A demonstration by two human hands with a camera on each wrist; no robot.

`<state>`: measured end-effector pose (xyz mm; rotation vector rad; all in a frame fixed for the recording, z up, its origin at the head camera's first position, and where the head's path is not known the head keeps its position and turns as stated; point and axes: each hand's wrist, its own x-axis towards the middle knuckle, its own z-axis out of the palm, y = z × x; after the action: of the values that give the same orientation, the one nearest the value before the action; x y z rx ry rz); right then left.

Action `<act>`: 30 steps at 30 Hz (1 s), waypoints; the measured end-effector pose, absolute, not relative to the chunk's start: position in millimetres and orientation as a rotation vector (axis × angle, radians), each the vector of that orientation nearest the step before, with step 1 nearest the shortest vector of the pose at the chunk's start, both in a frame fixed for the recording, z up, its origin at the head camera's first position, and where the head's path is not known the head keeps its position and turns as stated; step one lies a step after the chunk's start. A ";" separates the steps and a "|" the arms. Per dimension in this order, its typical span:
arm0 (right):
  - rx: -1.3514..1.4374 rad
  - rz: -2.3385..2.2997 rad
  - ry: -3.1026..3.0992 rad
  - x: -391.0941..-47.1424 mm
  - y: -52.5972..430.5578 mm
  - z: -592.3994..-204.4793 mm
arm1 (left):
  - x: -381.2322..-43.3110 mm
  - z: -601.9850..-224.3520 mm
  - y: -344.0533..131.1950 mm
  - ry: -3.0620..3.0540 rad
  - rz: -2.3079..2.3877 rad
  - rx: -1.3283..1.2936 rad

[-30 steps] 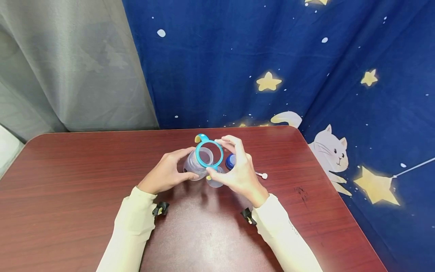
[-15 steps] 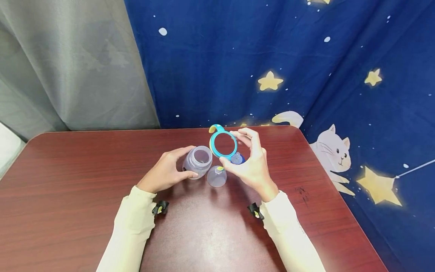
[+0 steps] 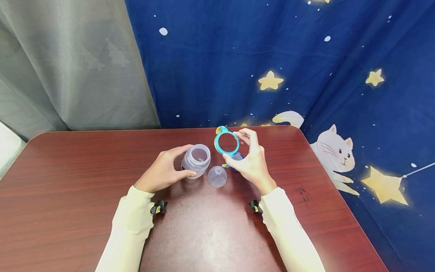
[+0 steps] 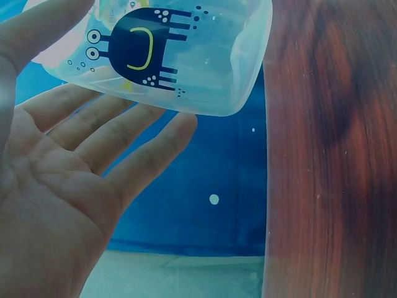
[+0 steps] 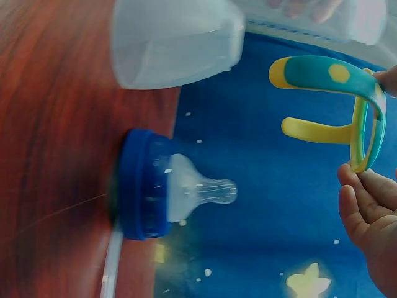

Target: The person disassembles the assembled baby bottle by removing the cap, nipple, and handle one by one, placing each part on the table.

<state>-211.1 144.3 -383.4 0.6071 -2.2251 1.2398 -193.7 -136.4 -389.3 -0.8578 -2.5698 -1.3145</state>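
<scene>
My left hand (image 3: 164, 170) grips a clear baby bottle (image 3: 194, 167) around its side; the bottle's uncovered mouth points up. A dark cartoon creature is printed on its wall in the left wrist view. Held between the thumb and fingers of my right hand (image 3: 249, 166) is a teal and yellow bottle handle ring (image 5: 319, 69) with two curved grips, raised to the right of the bottle. Between the hands, a translucent domed cap (image 3: 217, 177) stands on the table. Beneath the ring, partly covered by the right hand in the head view, sits a blue collar with a clear teat (image 5: 149, 186).
A thin white tube (image 5: 111, 264) lies by the blue collar in the right wrist view. The reddish-brown wooden table (image 3: 85, 189) ends at a back edge before a blue star-patterned curtain (image 3: 210, 56) and a grey curtain (image 3: 74, 68).
The handle ring, which overlapped the bottle's mouth in the head view, has moved right with my right hand and now stands apart from it. My left hand and the bottle have barely shifted.
</scene>
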 end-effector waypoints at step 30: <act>0.918 0.688 -2.525 -232.1 122.1 -400.6 | -180.9 -380.8 -138.1 -2.546 -1.338 -0.829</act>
<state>-232.1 122.1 -400.6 0.9184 -2.5247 0.6884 -180.9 -138.1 -380.8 -0.8293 -2.5465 -1.3384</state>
